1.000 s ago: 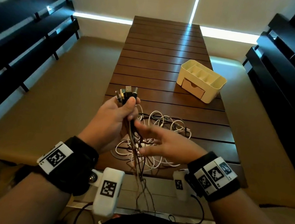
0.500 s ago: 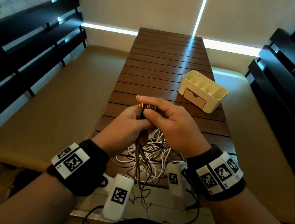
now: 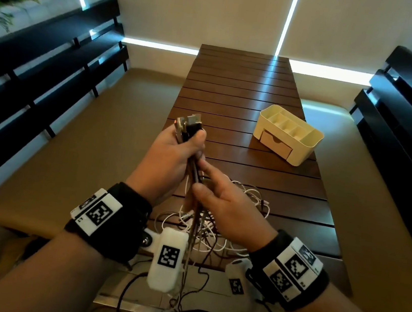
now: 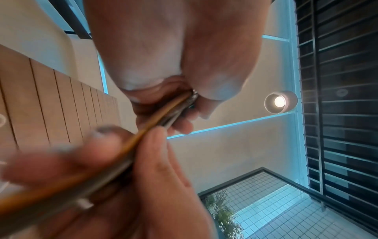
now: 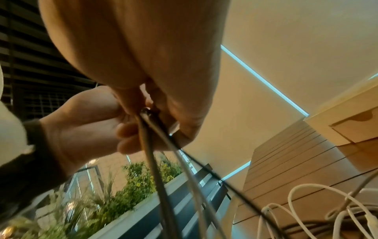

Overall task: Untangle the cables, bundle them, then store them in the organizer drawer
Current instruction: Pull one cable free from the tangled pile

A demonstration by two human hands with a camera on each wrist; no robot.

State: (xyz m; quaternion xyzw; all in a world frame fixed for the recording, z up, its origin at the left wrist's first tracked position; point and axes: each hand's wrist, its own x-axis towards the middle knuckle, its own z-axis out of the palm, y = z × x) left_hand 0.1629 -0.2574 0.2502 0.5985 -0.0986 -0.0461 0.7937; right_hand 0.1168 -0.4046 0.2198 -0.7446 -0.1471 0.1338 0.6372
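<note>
My left hand (image 3: pixel 192 146) is raised over the table's near end and grips a bunch of cables (image 3: pixel 195 173) just below their plug ends (image 3: pixel 188 126), which stick out above the fist. Just beneath it, my right hand (image 3: pixel 200 179) pinches the same dark and brown strands between thumb and fingers. The left wrist view shows the strands (image 4: pixel 161 116) running from the left fingers into the right hand's fingers (image 4: pixel 151 150). The rest of the cables hang down into a loose white and dark tangle (image 3: pixel 241 208) on the slats. The cream organizer (image 3: pixel 305 154) stands at the right, its front drawer (image 3: pixel 277 142) closed.
The dark slatted table (image 3: pixel 241 81) runs away from me, with tan benches (image 3: pixel 90 145) on both sides and black slatted backrests beyond. Some strands hang off the table's near edge. Plants show at the upper left.
My right hand has come off the plug ends and slid down the strands to just below the left hand. The left hand keeps its grip and sits a little higher.
</note>
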